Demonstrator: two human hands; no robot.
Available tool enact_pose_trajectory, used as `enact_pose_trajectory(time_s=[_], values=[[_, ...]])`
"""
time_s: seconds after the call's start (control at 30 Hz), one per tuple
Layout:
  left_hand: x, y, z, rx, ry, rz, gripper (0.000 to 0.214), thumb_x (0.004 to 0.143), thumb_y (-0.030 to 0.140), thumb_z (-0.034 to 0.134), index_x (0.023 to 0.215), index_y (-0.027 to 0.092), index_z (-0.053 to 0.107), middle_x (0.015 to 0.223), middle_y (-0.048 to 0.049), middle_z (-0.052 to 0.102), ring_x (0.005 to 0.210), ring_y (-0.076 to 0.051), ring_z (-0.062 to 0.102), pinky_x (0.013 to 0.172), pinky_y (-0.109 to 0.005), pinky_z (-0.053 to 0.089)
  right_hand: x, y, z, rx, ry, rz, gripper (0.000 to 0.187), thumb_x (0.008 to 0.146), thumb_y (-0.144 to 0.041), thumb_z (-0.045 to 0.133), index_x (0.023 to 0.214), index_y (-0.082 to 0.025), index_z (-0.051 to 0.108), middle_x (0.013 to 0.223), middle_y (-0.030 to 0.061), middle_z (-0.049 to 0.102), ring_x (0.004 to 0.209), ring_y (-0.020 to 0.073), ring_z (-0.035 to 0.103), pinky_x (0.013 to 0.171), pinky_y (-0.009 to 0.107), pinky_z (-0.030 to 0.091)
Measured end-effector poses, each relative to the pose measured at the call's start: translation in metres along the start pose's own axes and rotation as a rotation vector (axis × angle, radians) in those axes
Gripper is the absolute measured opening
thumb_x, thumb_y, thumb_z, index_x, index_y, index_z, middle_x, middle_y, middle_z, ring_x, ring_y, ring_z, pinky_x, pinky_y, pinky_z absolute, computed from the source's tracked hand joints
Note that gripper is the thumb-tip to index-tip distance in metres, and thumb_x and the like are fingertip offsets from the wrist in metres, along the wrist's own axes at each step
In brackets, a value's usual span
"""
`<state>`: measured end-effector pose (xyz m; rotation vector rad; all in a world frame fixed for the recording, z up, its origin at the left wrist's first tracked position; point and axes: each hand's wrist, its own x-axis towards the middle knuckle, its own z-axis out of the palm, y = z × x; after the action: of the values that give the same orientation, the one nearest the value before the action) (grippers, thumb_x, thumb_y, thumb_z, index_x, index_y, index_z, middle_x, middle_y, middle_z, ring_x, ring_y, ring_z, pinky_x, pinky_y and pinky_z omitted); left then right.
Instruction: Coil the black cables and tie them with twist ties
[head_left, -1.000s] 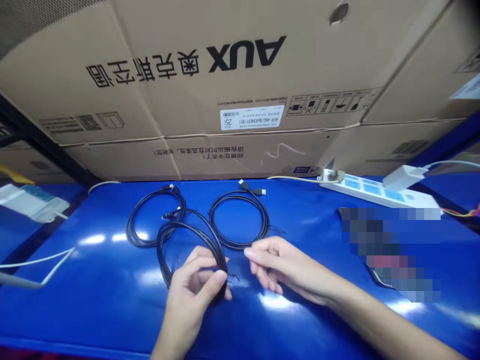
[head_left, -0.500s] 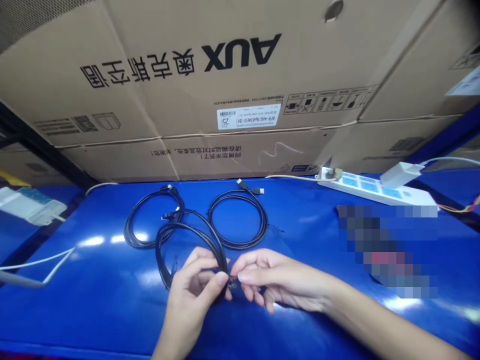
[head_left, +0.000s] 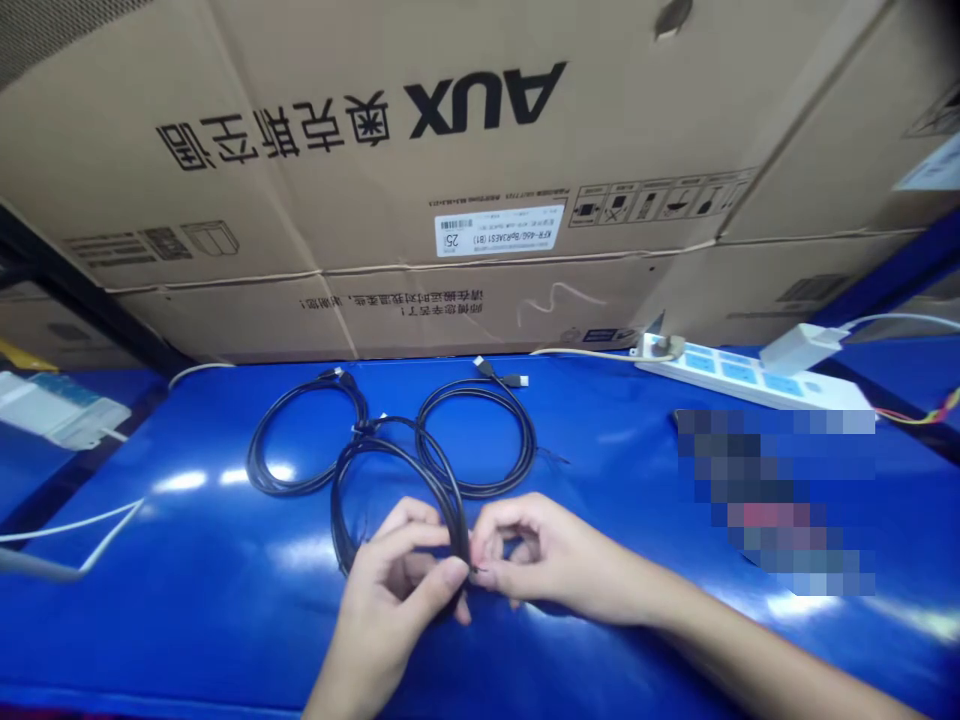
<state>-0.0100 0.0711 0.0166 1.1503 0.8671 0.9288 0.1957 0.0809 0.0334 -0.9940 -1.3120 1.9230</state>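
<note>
My left hand [head_left: 405, 580] is closed round one side of a coiled black cable [head_left: 341, 500], which it holds above the blue surface. The coil's connector ends [head_left: 367, 428] show at its far side. Right against the coil, my right hand [head_left: 517, 550] pinches a thin black tie [head_left: 477, 570], mostly covered by the fingertips. Behind the held coil lie two more coiled black cables, the left coil [head_left: 259, 440] and the right coil [head_left: 531, 440]. Thin tie ends stick out from the right one.
A large cardboard box [head_left: 300, 220] stands along the back. A white power strip [head_left: 817, 392] with a plugged-in white adapter [head_left: 802, 350] lies at back right. A pixelated dark object [head_left: 757, 500] is at right. Another white device [head_left: 60, 410] sits at left.
The held coil has shifted slightly right and turned a little, its connector ends moving right too. My right fingertips have closed in against the coil's side.
</note>
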Motion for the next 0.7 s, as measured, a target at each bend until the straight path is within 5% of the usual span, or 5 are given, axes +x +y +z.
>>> enact_pose_trajectory(time_s=[0.33, 0.7], values=[[-0.0007, 0.0049, 0.0018, 0.100, -0.084, -0.058, 0.023, 0.083, 0.038, 0.078, 0.083, 0.016, 0.070, 0.103, -0.0008, 0.050, 0.057, -0.008, 0.068, 0.055, -0.021, 0.052, -0.0025, 0.0009, -0.0100, 0.170, -0.220, 0.322, 0.034, 0.075, -0.041, 0.085, 0.083, -0.010, 0.076, 0.073, 0.0051, 0.074, 0.059, 0.0092, 0.068, 0.053, 0.016, 0.059], [-0.0029, 0.0018, -0.0023, 0.123, -0.088, -0.060, 0.019, 0.085, 0.036, 0.077, 0.087, 0.018, 0.071, 0.105, -0.0013, 0.053, 0.060, -0.008, 0.068, 0.058, -0.022, 0.053, -0.0019, -0.0031, -0.0105, 0.389, -0.200, 0.318, 0.024, 0.071, -0.030, 0.084, 0.082, -0.010, 0.077, 0.075, 0.0076, 0.076, 0.058, 0.0101, 0.068, 0.047, 0.017, 0.061]])
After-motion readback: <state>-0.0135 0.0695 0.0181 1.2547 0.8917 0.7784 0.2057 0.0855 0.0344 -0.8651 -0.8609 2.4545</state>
